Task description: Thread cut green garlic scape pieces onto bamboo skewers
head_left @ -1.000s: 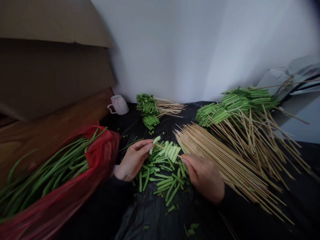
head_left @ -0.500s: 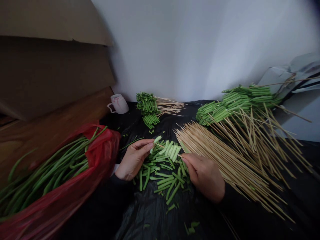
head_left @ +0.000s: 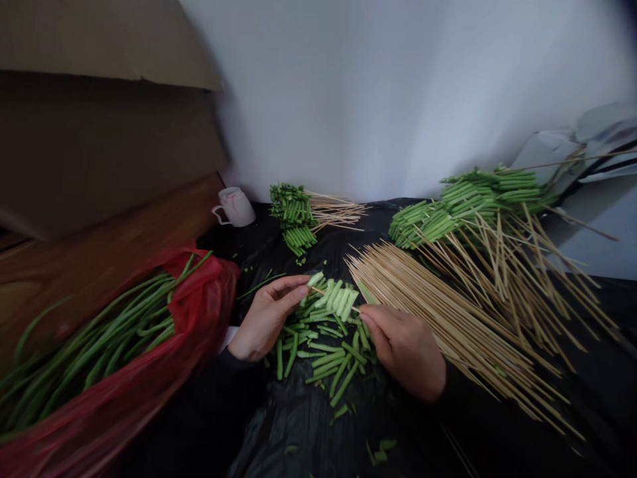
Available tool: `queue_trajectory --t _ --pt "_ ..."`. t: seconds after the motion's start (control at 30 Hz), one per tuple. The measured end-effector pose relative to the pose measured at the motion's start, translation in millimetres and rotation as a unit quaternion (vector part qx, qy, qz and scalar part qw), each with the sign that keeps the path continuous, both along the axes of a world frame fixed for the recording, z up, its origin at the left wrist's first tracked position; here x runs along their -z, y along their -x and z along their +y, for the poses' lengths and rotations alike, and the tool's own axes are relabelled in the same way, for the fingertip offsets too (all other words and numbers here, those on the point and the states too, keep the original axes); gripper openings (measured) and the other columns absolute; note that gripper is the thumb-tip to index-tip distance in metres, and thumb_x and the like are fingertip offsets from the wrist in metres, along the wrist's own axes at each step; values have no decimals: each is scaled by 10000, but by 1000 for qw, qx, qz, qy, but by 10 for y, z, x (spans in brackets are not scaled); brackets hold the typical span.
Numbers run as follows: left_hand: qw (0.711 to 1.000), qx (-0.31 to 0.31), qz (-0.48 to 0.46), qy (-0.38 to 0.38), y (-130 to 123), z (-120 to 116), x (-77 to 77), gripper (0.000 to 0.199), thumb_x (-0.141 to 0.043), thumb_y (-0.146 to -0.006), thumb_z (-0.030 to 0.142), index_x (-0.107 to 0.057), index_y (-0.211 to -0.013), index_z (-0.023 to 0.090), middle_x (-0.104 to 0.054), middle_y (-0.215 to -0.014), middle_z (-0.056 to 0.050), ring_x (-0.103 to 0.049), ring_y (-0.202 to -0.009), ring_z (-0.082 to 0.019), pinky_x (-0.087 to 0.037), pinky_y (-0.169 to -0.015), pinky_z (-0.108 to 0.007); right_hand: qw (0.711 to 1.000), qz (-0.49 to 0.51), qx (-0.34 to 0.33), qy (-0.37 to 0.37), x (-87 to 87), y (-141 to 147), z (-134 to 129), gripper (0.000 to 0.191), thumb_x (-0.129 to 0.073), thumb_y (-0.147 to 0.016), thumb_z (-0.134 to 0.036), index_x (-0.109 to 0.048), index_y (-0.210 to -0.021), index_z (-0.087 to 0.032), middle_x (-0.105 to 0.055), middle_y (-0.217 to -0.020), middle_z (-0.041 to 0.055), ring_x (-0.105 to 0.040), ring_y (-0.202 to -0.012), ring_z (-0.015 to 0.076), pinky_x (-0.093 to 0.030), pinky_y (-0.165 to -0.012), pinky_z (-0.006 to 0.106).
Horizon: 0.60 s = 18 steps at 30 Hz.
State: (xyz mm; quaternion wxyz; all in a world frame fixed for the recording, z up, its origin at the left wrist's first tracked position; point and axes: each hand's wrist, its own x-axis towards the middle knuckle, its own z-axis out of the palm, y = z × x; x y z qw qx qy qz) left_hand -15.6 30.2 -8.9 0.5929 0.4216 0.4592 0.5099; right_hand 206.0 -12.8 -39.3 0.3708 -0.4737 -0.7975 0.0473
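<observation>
Between thumb and fingers, my left hand (head_left: pixel 269 316) pinches a pale green bean piece (head_left: pixel 315 279) at the tip of a thin wooden skewer (head_left: pixel 355 309). My right hand (head_left: pixel 405 348) is closed around the skewer's other end. Several bean pieces (head_left: pixel 341 298) sit side by side along the skewer, with a short gap between them and the piece at my left fingers. Beneath both hands lies a loose pile of cut green beans (head_left: pixel 333 365) on black plastic sheeting (head_left: pixel 293 425).
At left, a red plastic bag (head_left: pixel 199 332) holds long green beans (head_left: pixel 114 332). Bare skewers (head_left: pixel 448 312) lie to the right. Finished bean skewers are stacked at back centre (head_left: pixel 293 212) and back right (head_left: pixel 472 202). A white mug (head_left: pixel 236 207) stands near the wall.
The bean piece at my left fingers has tilted and sits slightly further right along the skewer tip. My right hand has hardly moved.
</observation>
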Motion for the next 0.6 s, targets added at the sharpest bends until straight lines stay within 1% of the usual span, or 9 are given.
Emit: queue_trajectory --t 0.1,0.23,0.3,0.43,0.6 --pt "1000 0 -12 6 -8 -3 -16 234 -807 -677 252 -753 -877 143 -756 -816 -52 -665 -781 -134 -478 -789 -243 1000 8 0 -5 -5 0 5 256 -415 -960 -183 -670 -962 -168 -710 -908 62 -669 -848 161 -462 -783 254" --pt "998 -49 -39 -8 16 19 -26 210 -824 -650 237 -753 -824 142 -749 -784 -31 -656 -754 -116 -482 -766 -223 1000 15 4 -22 -11 -11 22 240 -432 -963 -208 -664 -999 -158 -706 -893 62 -666 -846 161 -460 -781 253" --pt "996 -62 -57 -14 37 32 -30 203 -828 -644 235 -751 -807 141 -746 -781 -26 -647 -749 -105 -482 -750 -207 1000 12 8 -27 -10 -22 31 231 -442 -961 -211 -664 -991 -152 -702 -881 60 -664 -837 163 -458 -773 257" --pt "996 -54 -72 5 61 42 -39 194 -823 -650 235 -748 -803 143 -737 -769 -24 -638 -757 -106 -481 -731 -200 1000 6 3 -24 -4 -35 34 249 -425 -963 -191 -670 -939 -153 -698 -877 59 -658 -828 158 -453 -760 259" --pt "997 -46 -52 18 64 40 -44 201 -829 -636 236 -750 -793 138 -736 -799 -38 -630 -759 -118 -479 -714 -210 999 5 -6 -32 7 -28 18 252 -420 -954 -162 -671 -934 -146 -697 -885 66 -658 -848 161 -460 -775 260"
